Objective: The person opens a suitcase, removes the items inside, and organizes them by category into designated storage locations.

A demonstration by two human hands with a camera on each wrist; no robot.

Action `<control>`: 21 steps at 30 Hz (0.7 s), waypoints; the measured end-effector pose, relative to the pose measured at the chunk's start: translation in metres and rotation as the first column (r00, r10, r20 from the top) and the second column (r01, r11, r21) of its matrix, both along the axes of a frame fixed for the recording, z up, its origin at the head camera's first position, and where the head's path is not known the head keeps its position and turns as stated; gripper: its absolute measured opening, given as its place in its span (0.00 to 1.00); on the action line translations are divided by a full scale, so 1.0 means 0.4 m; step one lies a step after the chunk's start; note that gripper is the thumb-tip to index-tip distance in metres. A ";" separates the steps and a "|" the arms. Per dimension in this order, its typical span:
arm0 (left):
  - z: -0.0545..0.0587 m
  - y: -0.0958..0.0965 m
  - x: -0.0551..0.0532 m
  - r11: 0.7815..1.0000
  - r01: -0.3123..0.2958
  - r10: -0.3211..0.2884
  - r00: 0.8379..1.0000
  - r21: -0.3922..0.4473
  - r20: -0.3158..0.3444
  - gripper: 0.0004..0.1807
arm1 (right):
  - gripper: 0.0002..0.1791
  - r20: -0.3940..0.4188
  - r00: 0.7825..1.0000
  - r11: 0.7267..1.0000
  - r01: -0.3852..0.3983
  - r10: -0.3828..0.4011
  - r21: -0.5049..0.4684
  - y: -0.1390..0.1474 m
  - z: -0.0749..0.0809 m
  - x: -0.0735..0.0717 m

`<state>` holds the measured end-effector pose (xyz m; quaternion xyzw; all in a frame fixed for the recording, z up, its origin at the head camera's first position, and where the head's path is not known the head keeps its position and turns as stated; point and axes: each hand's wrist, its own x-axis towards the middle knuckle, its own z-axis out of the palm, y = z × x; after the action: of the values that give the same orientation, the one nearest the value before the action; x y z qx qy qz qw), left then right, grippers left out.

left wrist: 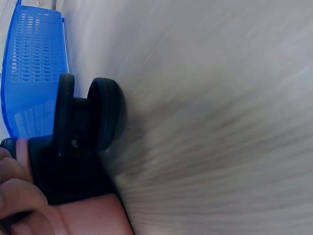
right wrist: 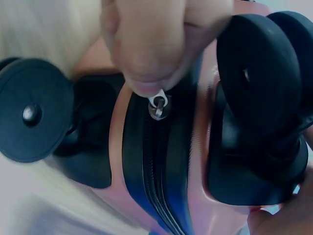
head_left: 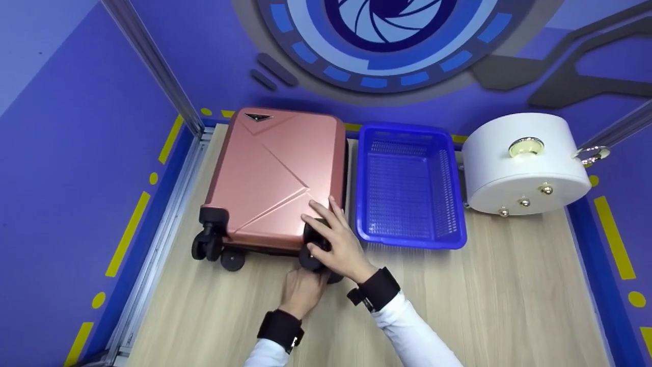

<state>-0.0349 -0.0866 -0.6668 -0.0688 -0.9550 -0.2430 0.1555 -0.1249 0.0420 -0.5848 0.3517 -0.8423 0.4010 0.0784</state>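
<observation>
Suitcase: the pink suitcase [head_left: 275,173] is lying flat on the wooden surface [head_left: 484,300], just left of the blue basket [head_left: 411,243], its wheeled end facing me.
Left hand: I'm pinching the zip pull [right wrist: 157,97] with the fingertips of my left hand [head_left: 303,290], between the upper wheel [right wrist: 257,68] and the lower wheel [right wrist: 17,129].
Right hand: I'm laying my right hand [head_left: 344,244] over the near right corner, fingers spread across the shell, thumb by the upper wheel; how hard it's pressing I can't tell.
Zip track: the track [right wrist: 155,166] is running from the pull toward the basket side, so I'm judging this as working the slider near that corner; its direction isn't showing.
Pull line: I should be drawing along the track, low and level, since an outward tug could be jamming the teeth.
Bracing: my right hand should be steadying the corner against sliding or swivelling.
Clearance: both wheels are crowding my knuckles, so short strokes are looking safest.
</observation>
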 end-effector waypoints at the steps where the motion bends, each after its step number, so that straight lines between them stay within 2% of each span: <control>1: 0.001 -0.003 0.001 1.000 -0.009 0.009 1.000 0.011 0.023 0.13 | 0.34 0.013 1.000 1.000 -0.007 0.007 -0.004 0.001 0.000 -0.001; 5: 0.004 -0.017 0.003 0.999 -0.030 0.028 0.996 0.027 0.087 0.14 | 0.33 0.045 0.999 1.000 -0.023 0.023 -0.001 0.006 0.000 -0.002; 9: 0.005 -0.036 0.007 0.998 -0.043 0.038 0.993 0.045 0.112 0.19 | 0.34 0.068 0.997 0.999 -0.035 0.035 -0.004 0.010 0.001 -0.003; 13: 0.002 -0.060 0.013 0.997 -0.064 0.059 0.993 0.050 0.107 0.20 | 0.35 0.065 0.997 0.999 -0.040 0.041 -0.010 0.014 -0.001 -0.006; 21: 0.005 -0.122 0.023 0.994 -0.104 0.100 0.989 0.035 0.111 0.16 | 0.35 0.080 0.996 0.999 -0.041 0.042 -0.008 0.014 -0.005 -0.006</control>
<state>-0.0256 -0.1355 -0.6647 -0.0033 -0.9591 -0.2576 0.1169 -0.1273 0.0477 -0.5868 0.3524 -0.8360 0.4189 0.0373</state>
